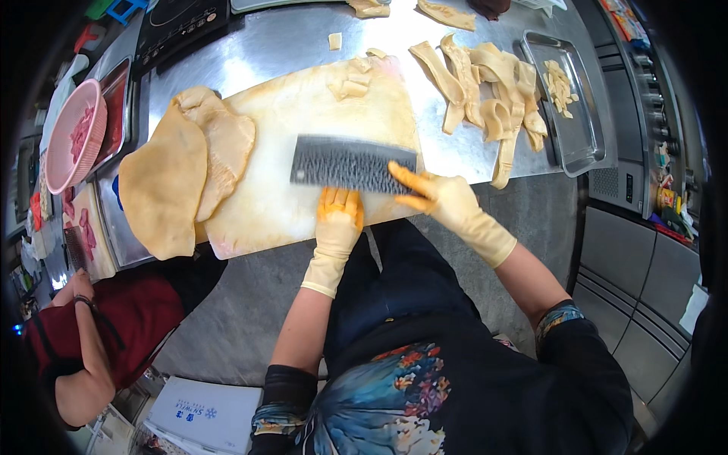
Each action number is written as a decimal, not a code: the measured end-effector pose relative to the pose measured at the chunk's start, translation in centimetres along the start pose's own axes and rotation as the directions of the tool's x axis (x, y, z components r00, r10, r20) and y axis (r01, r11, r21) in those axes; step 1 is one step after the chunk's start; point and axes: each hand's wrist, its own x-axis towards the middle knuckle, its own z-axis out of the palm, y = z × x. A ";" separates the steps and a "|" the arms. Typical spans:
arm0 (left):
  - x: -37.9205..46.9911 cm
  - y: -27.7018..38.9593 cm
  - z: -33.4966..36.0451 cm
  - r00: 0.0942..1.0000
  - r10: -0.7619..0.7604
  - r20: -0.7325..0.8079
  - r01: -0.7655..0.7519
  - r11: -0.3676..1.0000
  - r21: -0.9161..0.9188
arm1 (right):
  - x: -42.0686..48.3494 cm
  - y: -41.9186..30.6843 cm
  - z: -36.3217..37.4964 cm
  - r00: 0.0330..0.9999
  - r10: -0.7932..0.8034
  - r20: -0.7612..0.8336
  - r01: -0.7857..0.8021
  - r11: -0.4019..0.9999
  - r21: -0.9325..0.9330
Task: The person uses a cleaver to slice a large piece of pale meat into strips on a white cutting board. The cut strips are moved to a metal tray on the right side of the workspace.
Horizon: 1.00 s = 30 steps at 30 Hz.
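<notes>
My right hand, in a cream rubber glove with orange fingers, grips a wide dark cleaver with a textured blade, blurred by motion. The blade spans the near part of a stained white cutting board. Right at its near edge is my gloved left hand, fingers together and pointing under the blade. Its fingertips are hidden, so I cannot tell whether they hold anything. Two large pale slabs of animal skin overlap the board's left end. Small cut pieces lie near its far edge.
Long skin strips lie on the steel table beside a metal tray of small pieces. At far left are an induction cooker and a pink basket of meat. A person in dark red works at left with another cleaver.
</notes>
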 end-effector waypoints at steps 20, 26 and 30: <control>-0.7 -0.2 0.7 0.999 0.029 0.012 -0.030 0.996 0.080 | -1.0 -0.2 1.9 0.999 0.017 0.036 -0.016 0.999 -0.041; 0.3 0.3 -0.2 1.000 -0.002 -0.007 0.002 1.000 0.005 | 4.2 -1.6 2.1 0.994 -0.044 0.105 0.050 0.997 -0.052; 2.5 1.3 -1.5 0.998 0.034 -0.046 -0.037 0.997 -0.068 | 4.9 -0.1 2.8 0.925 0.124 -0.358 -0.004 0.948 0.319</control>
